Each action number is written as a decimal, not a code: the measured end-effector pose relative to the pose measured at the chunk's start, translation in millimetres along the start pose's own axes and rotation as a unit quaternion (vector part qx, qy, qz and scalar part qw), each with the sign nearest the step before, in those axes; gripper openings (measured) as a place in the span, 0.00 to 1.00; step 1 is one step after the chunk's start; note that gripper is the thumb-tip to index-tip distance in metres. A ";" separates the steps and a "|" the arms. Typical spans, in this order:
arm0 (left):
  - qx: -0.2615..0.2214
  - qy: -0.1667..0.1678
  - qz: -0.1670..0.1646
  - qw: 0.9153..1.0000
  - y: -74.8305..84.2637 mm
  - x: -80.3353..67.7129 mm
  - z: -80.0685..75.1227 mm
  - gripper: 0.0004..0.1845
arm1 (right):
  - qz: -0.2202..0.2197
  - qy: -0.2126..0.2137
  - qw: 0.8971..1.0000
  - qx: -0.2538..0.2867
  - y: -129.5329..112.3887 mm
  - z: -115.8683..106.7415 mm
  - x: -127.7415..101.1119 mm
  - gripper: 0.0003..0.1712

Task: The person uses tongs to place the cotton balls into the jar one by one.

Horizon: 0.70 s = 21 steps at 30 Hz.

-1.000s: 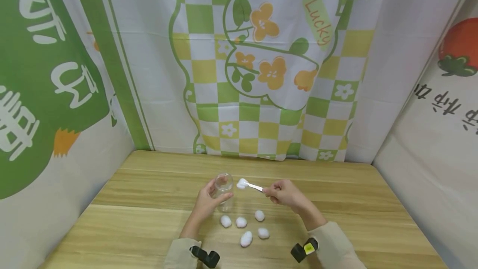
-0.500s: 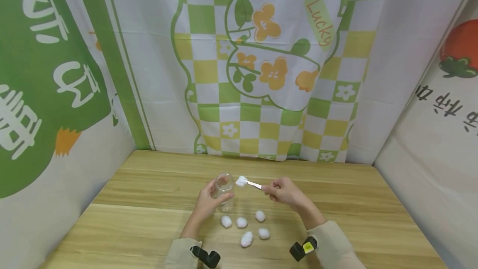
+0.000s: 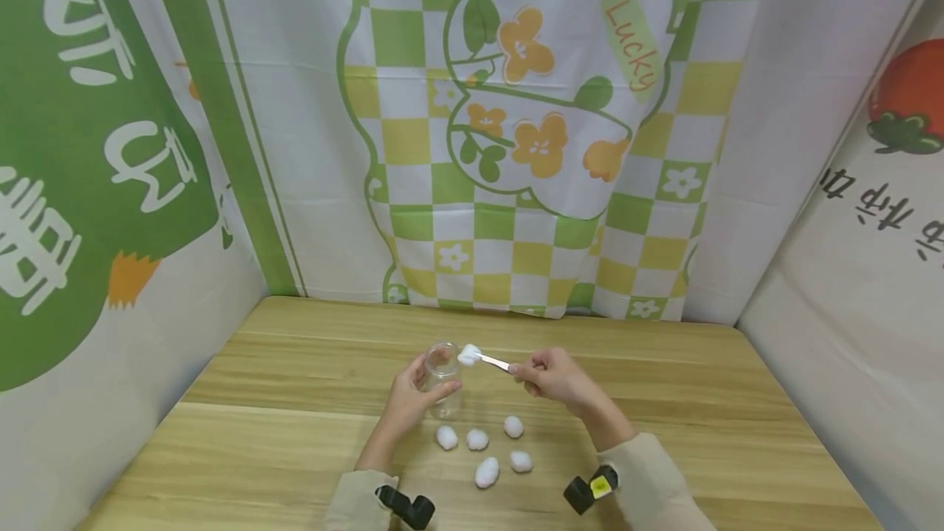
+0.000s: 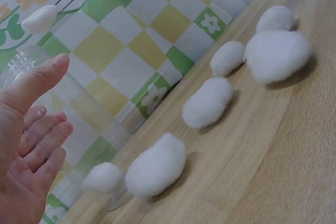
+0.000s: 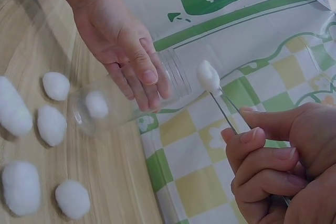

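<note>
My left hand [image 3: 408, 394] grips a clear jar [image 3: 442, 373] upright by its side, thumb in front and fingers behind. The jar's mouth is uncovered, and a cotton ball [image 5: 96, 104] shows through the wall near its bottom. My right hand [image 3: 558, 377] pinches a pair of metal tweezers [image 3: 496, 363], which point left. At their tips a white cotton ball [image 3: 469, 355] is held just right of the jar's rim, a little above it in the left wrist view. Several loose cotton balls [image 3: 487, 472] lie on the table in front of the jar, between the forearms.
The wooden table [image 3: 295, 375] runs back to a hanging checked cloth [image 3: 531, 260]. Printed cloths also hang at the left [image 3: 199, 334] and right. Each wrist carries a black camera mount, such as the one [image 3: 590, 490] on the right sleeve.
My right hand has moved slightly left, bringing the tweezers and their cotton ball closer to the jar's rim. My left hand, the jar and the loose cotton balls stay in place.
</note>
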<state>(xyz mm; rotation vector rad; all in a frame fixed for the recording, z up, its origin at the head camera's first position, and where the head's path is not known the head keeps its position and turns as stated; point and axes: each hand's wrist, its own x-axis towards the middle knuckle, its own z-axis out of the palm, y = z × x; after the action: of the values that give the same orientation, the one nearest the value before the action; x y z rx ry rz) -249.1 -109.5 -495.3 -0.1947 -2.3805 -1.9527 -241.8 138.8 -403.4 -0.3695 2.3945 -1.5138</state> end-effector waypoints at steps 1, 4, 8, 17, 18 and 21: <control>0.000 0.000 0.001 1.000 0.2 -0.1 0.1 0.39 | 0.001 0.001 1.000 0.002 -0.2 0.7 0.3 0.16; -0.003 -0.001 -0.001 1.000 0.2 0.1 0.1 0.39 | 0.004 0.002 1.000 0.003 -1.1 2.6 1.0 0.15; -0.005 -0.001 -0.002 1.000 0.1 -0.1 0.0 0.38 | 0.004 0.001 1.000 0.005 -2.4 4.6 2.4 0.16; 0.003 0.004 -0.001 1.000 -1.6 1.6 0.5 0.39 | 0.005 0.000 1.000 0.017 -4.2 7.4 7.0 0.15; 0.005 0.004 0.002 1.000 -1.9 1.8 0.6 0.39 | 0.006 0.000 1.000 0.018 -4.4 7.5 7.6 0.15; 0.007 0.004 0.012 1.000 -2.3 1.8 0.8 0.37 | 0.011 0.001 1.000 0.021 -5.4 8.2 8.8 0.15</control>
<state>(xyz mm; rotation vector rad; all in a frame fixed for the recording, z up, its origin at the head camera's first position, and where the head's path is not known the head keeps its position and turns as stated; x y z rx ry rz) -251.2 -109.1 -497.5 -0.2127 -2.3761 -1.9213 -246.6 126.6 -402.7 -0.3312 2.3557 -1.5537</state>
